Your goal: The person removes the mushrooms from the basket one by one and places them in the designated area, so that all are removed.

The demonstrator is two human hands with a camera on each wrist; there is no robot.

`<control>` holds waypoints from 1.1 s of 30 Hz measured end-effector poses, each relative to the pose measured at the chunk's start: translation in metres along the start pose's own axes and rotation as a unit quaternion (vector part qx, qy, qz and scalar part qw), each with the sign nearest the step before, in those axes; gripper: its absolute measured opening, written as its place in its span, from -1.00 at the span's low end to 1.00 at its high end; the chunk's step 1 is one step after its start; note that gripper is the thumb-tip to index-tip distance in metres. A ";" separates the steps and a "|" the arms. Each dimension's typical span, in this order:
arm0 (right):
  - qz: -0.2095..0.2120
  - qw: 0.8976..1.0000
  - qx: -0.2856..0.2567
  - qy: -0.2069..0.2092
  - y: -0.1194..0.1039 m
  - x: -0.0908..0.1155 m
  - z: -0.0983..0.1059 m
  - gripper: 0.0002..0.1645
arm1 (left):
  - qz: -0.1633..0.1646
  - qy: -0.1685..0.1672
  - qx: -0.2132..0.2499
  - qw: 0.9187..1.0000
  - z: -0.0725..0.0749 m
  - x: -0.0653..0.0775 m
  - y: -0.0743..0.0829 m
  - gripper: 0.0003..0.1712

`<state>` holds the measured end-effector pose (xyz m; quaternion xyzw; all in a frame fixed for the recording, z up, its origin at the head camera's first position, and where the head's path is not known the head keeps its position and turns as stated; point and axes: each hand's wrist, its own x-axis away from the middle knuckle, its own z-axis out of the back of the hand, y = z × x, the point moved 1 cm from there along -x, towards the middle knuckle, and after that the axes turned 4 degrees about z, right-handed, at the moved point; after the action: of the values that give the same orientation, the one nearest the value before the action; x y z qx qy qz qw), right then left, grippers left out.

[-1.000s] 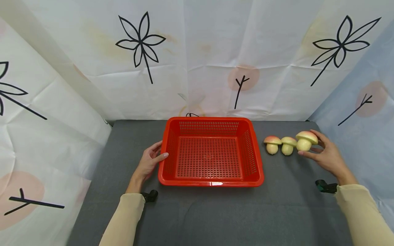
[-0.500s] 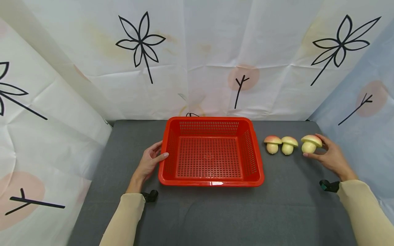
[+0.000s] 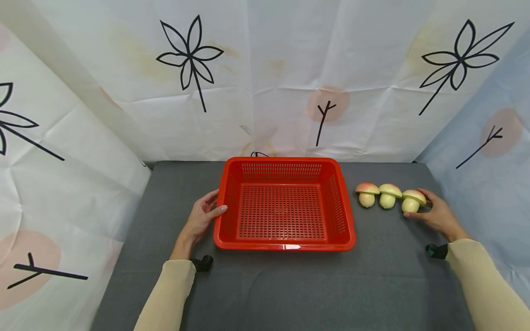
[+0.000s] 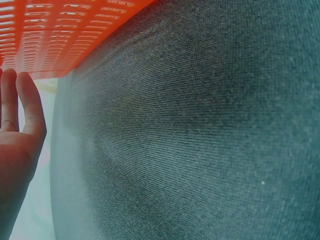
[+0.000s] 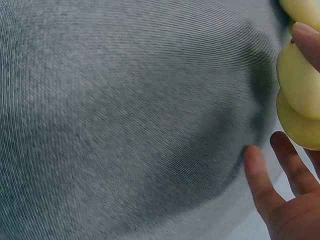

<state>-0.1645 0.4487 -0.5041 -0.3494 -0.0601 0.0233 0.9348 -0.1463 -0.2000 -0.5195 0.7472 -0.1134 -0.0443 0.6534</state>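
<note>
In the head view a red plastic basket with slotted walls stands on the dark grey cloth. My left hand holds its left side, thumb over the rim and fingers along the outer wall. To the right of the basket, my right hand pinches a toy mushroom with a pinkish-yellow cap between thumb and fingers. Close on its left stand a yellow-capped mushroom and a red-capped mushroom, forming a row. The right wrist view shows the held mushroom at the right edge, thumb above and fingers spread below.
Dark grey cloth covers the table. White sheets with printed leaves hang behind it and at both sides, the right one near my right hand. A thin black cord shows behind the basket.
My right hand has moved the mushroom slightly right, then back left and down, bringing it level with the other two in the row. The left hand and basket stay in place.
</note>
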 end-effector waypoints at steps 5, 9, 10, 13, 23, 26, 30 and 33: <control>-0.004 1.000 -0.003 0.002 0.002 -0.004 -0.003 0.17 | -0.001 0.000 0.001 1.000 0.000 0.000 -0.001 -0.26; -0.012 1.000 0.001 -0.002 0.002 -0.007 -0.003 0.18 | -0.001 0.002 0.001 1.000 0.000 0.000 -0.001 -0.26; -0.013 1.000 0.003 -0.003 0.002 -0.007 -0.003 0.19 | -0.001 0.002 0.001 1.000 0.000 0.000 -0.002 -0.26; -0.014 1.000 0.004 -0.003 0.001 -0.009 -0.003 0.19 | -0.001 0.002 0.000 1.000 0.001 0.000 -0.002 -0.26; -0.005 1.000 -0.002 0.002 -0.001 -0.010 -0.004 0.18 | 0.000 0.002 0.000 1.000 0.001 0.000 -0.002 -0.26; -0.007 1.000 -0.006 0.003 0.000 -0.010 -0.005 0.20 | 0.001 0.003 0.000 1.000 0.001 0.000 -0.002 -0.26; -0.007 1.000 -0.009 0.006 0.001 -0.010 -0.005 0.21 | 0.003 0.003 0.000 1.000 0.001 0.000 -0.001 -0.26; -0.007 1.000 -0.013 0.007 0.001 -0.010 -0.005 0.22 | 0.004 0.003 0.001 1.000 0.001 0.000 -0.001 -0.25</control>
<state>-0.1741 0.4455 -0.5095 -0.3611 -0.0561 0.0134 0.9307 -0.1464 -0.2005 -0.5205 0.7473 -0.1144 -0.0391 0.6534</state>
